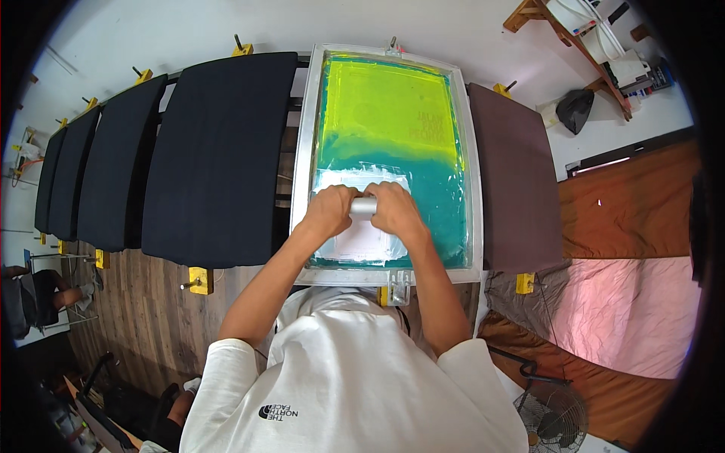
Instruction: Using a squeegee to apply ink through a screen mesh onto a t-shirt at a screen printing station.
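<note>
In front of me lies a screen printing frame (473,226) with a pale metal rim. Its mesh is yellow-green in the far part and teal in the near part. Both my hands grip a silver-handled squeegee (365,205) over the near left of the mesh: my left hand (330,210) closes on its left end, my right hand (394,208) on its right. White ink (362,245) covers a patch of mesh around and below the squeegee. The blade's lower edge is hidden by my hands and the handle.
Black fabric-covered boards (219,158) stand in a row to the left; a brown-purple one (517,181) is at the right. Yellow clamp blocks (200,280) sit at the board ends. A fan (555,415) stands at lower right, a wooden shelf (581,53) at upper right. Other people sit at left.
</note>
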A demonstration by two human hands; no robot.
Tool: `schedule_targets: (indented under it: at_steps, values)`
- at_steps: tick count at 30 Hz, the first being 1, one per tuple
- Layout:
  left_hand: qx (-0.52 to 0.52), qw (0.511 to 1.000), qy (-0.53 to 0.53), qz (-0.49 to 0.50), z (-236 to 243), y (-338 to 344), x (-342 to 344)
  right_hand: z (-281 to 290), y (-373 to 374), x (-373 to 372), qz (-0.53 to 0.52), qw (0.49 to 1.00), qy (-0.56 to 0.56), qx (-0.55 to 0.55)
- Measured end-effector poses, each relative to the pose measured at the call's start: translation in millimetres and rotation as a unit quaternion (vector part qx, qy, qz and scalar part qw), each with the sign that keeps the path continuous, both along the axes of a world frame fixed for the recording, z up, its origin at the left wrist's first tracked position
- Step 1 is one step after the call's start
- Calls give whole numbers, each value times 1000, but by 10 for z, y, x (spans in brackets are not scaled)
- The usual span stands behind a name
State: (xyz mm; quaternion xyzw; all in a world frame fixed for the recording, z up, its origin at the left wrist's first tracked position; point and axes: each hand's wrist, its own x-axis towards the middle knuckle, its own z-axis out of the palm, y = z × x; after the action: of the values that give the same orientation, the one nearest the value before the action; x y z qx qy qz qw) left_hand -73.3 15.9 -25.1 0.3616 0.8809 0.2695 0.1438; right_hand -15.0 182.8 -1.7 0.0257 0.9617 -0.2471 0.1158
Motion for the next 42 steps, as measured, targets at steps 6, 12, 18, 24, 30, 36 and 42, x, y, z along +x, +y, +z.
schedule_targets:
  at_steps: [6, 12, 18, 24, 30, 36, 42]
  values:
    - [28, 999, -39, 20, 79, -99, 440, -55, -133, 469, -18, 994, 103, -22]
    - [54, 997, -45, 17, 106, -329, 984, 32, -315, 992, -28, 997, 58, -33]
    - [-49, 985, -155, -62, 381, -308, 666, 233, -204, 796, 14, 999, -40, -31]
    - [-41, 995, -86, 2, 229, -43, 146, 244, -28, 223, 16, 997, -72, 35]
    - [98, 995, 6, 3, 4, -284, 763, -149, -243, 797, -10, 994, 107, 2]
    - [5, 997, -66, -31, 304, -428, 1042, 133, -375, 1134, 2, 999, -24, -33]
    - [-20, 999, -29, -23, 235, -194, 402, 228, -76, 407, 46, 999, -26, -1]
